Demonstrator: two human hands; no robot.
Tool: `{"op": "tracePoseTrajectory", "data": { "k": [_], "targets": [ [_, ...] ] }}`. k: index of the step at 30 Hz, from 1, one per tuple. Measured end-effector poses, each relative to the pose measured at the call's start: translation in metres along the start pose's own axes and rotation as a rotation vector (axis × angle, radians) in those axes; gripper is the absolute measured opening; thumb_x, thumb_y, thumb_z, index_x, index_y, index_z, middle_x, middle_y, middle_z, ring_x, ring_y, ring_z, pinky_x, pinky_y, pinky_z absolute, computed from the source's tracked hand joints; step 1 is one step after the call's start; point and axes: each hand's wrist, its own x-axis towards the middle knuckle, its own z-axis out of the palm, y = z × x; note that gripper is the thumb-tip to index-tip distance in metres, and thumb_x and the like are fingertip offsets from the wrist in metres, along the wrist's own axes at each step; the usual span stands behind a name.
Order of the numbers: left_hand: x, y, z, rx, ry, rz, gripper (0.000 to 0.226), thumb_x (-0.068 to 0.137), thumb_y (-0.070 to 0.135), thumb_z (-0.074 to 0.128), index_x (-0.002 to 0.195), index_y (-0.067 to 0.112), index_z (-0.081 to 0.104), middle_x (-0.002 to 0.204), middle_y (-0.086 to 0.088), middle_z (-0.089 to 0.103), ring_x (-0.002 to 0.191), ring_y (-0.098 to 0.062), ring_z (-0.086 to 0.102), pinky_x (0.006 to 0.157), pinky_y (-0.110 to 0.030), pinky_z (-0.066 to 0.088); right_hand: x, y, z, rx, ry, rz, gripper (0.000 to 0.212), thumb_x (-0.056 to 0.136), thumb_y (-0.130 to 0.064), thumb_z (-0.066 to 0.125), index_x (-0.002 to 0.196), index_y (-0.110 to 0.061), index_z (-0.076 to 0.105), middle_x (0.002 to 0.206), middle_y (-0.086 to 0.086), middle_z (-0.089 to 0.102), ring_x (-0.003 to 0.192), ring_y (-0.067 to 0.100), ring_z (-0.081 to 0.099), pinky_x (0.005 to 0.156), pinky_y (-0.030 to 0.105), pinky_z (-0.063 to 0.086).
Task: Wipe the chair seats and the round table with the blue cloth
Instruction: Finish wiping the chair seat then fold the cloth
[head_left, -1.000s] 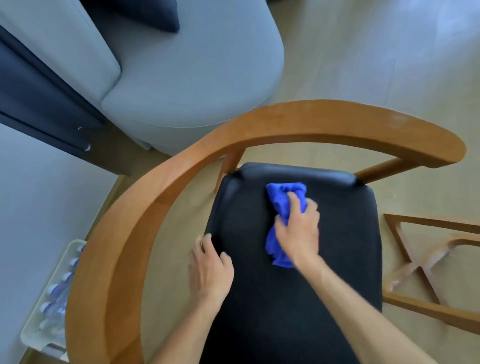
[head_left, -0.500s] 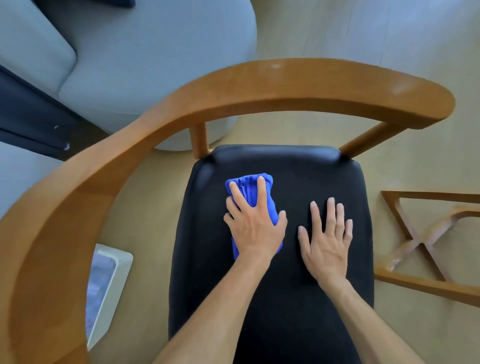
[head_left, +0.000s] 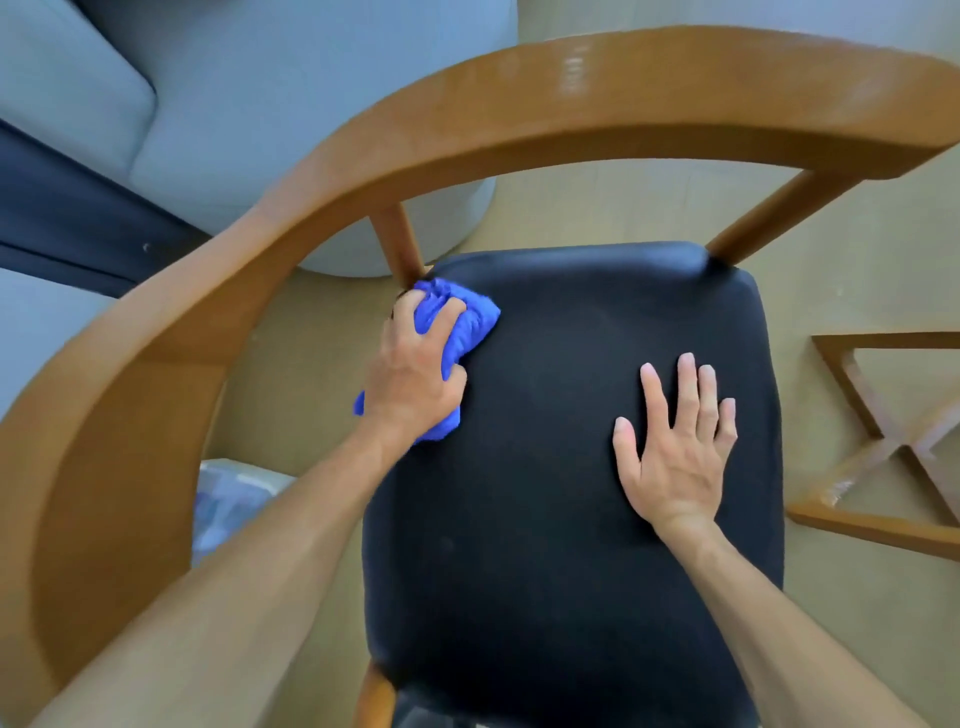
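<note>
Your left hand (head_left: 415, 371) grips the bunched blue cloth (head_left: 470, 325), fingers curled over it, at the black chair seat's (head_left: 571, 545) far-left corner beside a wooden post (head_left: 397, 244), possibly touching it. Your right hand (head_left: 680, 447) lies flat on the seat, fingers spread.

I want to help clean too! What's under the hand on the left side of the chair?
The bunched blue cloth is under the left hand, whose fingers curl over it on the black seat. The cloth's middle and the seat corner beneath are covered.
</note>
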Motion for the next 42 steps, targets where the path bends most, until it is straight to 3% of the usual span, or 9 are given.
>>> {"op": "tracePoseTrajectory", "data": {
  "k": [7,14,17,21,28,34,37,40,42],
  "targets": [
    [-0.192,0.023,0.033,-0.005,-0.336,-0.345,0.060,0.080,0.031,0.057,0.135,0.038,0.033,0.141,0.008,-0.002,0.121,-0.021,0.046,0.080,-0.033,0.049,0.000,-0.002,-0.005,0.010,-0.033,0.023,0.061,0.092,-0.046,0.030,0.147,-0.020,0.032,0.159,0.011,0.013,0.147,0.029,0.008,0.117,0.052,0.008],
    [-0.061,0.001,0.008,-0.097,-0.105,-0.189,0.043,0.077,0.014,0.058,0.120,0.019,0.055,0.125,-0.005,0.036,0.103,-0.028,0.048,0.073,-0.040,0.047,0.001,-0.001,0.000,0.023,0.024,0.015,0.061,0.091,-0.045,0.032,0.146,-0.019,0.034,0.159,0.011,0.015,0.147,0.029,0.011,0.117,0.051,0.007],
    [-0.051,-0.007,0.010,-0.130,-0.026,-0.090,0.033,0.074,0.014,0.056,0.106,0.020,0.054,0.110,0.005,0.033,0.091,-0.024,0.048,0.069,-0.035,0.045,0.000,-0.001,0.000,0.017,0.030,0.012,0.061,0.091,-0.045,0.031,0.147,-0.019,0.033,0.159,0.011,0.015,0.147,0.030,0.011,0.117,0.051,0.007],
    [-0.016,-0.014,-0.005,-0.226,0.222,-0.261,0.040,0.074,0.018,0.056,0.109,0.031,0.043,0.105,0.014,0.019,0.086,-0.015,0.039,0.072,-0.027,0.036,0.000,-0.003,-0.001,0.019,0.034,0.012,0.061,0.092,-0.044,0.032,0.146,-0.018,0.034,0.158,0.012,0.016,0.146,0.031,0.011,0.117,0.052,0.008],
    [-0.010,-0.026,-0.008,-0.109,0.005,-0.365,0.052,0.077,0.023,0.055,0.126,0.029,0.037,0.126,-0.005,0.031,0.093,-0.031,0.047,0.073,-0.036,0.040,-0.001,-0.003,-0.003,0.034,0.032,0.012,0.061,0.092,-0.044,0.032,0.147,-0.017,0.034,0.158,0.013,0.017,0.146,0.032,0.011,0.116,0.052,0.007],
    [-0.136,-0.019,0.011,-0.069,-0.158,-0.698,0.065,0.079,0.022,0.057,0.136,0.022,0.026,0.120,-0.012,0.033,0.088,-0.032,0.047,0.070,-0.037,0.039,-0.001,-0.005,-0.009,0.027,-0.037,0.016,0.062,0.092,-0.044,0.032,0.148,-0.018,0.031,0.159,0.013,0.014,0.146,0.032,0.010,0.117,0.052,0.006],
    [-0.199,-0.004,0.021,-0.158,-0.222,-1.007,0.067,0.080,0.020,0.062,0.136,0.016,0.025,0.124,-0.017,0.034,0.096,-0.035,0.047,0.081,-0.041,0.041,-0.001,-0.005,-0.009,0.029,-0.062,0.021,0.062,0.092,-0.045,0.031,0.148,-0.019,0.030,0.159,0.013,0.013,0.146,0.032,0.009,0.117,0.053,0.007],
    [-0.226,0.007,0.027,-0.337,-0.186,-1.242,0.064,0.079,0.013,0.065,0.130,0.012,0.027,0.128,-0.023,0.032,0.104,-0.043,0.048,0.080,-0.042,0.040,0.000,-0.005,-0.010,0.028,-0.091,0.027,0.062,0.092,-0.046,0.029,0.148,-0.020,0.029,0.159,0.012,0.012,0.147,0.031,0.007,0.117,0.053,0.007],
    [-0.220,0.012,0.028,-0.348,-0.094,-1.225,0.057,0.079,0.010,0.065,0.124,0.010,0.030,0.127,-0.024,0.032,0.098,-0.042,0.048,0.074,-0.039,0.037,0.001,-0.004,-0.010,0.016,-0.100,0.036,0.062,0.092,-0.046,0.029,0.148,-0.021,0.029,0.159,0.011,0.012,0.147,0.030,0.007,0.117,0.052,0.006]
  ]
}}
